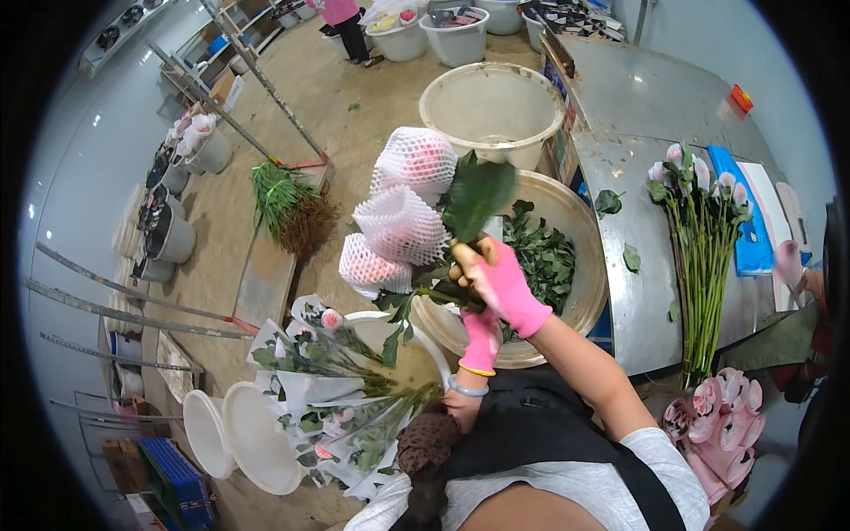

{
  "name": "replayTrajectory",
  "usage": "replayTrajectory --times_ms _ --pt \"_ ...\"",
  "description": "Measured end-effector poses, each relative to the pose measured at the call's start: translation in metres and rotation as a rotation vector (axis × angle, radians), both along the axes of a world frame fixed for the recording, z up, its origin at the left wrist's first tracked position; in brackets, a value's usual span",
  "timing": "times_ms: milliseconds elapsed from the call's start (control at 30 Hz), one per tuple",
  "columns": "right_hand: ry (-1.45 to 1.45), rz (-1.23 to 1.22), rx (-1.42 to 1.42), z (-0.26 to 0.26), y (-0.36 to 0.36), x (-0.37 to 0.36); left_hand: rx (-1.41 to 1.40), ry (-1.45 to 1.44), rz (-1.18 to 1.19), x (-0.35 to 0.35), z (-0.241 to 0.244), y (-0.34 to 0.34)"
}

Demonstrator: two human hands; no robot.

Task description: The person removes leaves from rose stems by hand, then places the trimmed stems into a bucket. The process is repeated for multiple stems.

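My left hand [481, 338], in a pink glove, is closed round the stems of several flowers. Their pink heads sit in white foam net sleeves [403, 226] to the left of my hands. Against a large green leaf [479, 199] near the flower heads, the tan-coated fingertips of my gloved right hand [495, 275] are closed; the leaf looks slightly blurred. Beneath both hands stands a wide tub [594, 265] holding many loose green leaves [541, 259]. The lower stems are hidden by my hands and arms.
A metal table [637, 318] at right bears long-stemmed flowers [697, 265] and a blue plastic packet [754, 245]. Wrapped bouquets [345, 411] lean in a bucket at lower left. Another tub [491, 109] stands ahead. A co-worker's gloved hand [788, 265] is at far right; another person [348, 30] stands farther off.
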State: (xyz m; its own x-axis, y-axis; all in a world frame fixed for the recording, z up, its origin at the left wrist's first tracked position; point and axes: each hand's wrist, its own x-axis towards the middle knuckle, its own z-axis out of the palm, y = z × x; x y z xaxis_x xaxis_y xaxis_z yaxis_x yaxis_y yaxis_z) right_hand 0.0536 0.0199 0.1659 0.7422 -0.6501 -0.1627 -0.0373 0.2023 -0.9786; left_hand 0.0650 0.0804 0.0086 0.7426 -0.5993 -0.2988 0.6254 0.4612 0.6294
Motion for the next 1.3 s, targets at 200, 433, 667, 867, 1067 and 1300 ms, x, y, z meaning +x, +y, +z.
replayTrajectory --times_ms 200,433,667,867,1067,1300 --pt "-0.405 -0.068 0.812 -0.064 -0.015 -0.029 -0.094 -0.227 -0.012 0.010 0.016 -0.001" --pt "-0.128 0.002 -0.163 -0.024 -0.002 -0.025 -0.061 -0.249 -0.043 0.012 0.006 -0.008" --pt "-0.175 0.288 -1.148 -0.035 0.013 -0.021 -0.092 -0.160 -0.098 -0.007 -0.011 -0.010" --pt "-0.209 0.337 -0.937 -0.070 0.006 -0.070 -0.094 -0.302 -0.033 0.005 0.007 -0.008" --pt "0.044 -0.383 -0.398 -0.149 -0.036 -0.089 0.210 -0.419 0.024 -0.007 0.028 -0.005" --pt "0.529 -0.095 -0.274 -0.176 -0.025 -0.134 0.087 -0.384 -0.049 -0.016 0.023 0.001"
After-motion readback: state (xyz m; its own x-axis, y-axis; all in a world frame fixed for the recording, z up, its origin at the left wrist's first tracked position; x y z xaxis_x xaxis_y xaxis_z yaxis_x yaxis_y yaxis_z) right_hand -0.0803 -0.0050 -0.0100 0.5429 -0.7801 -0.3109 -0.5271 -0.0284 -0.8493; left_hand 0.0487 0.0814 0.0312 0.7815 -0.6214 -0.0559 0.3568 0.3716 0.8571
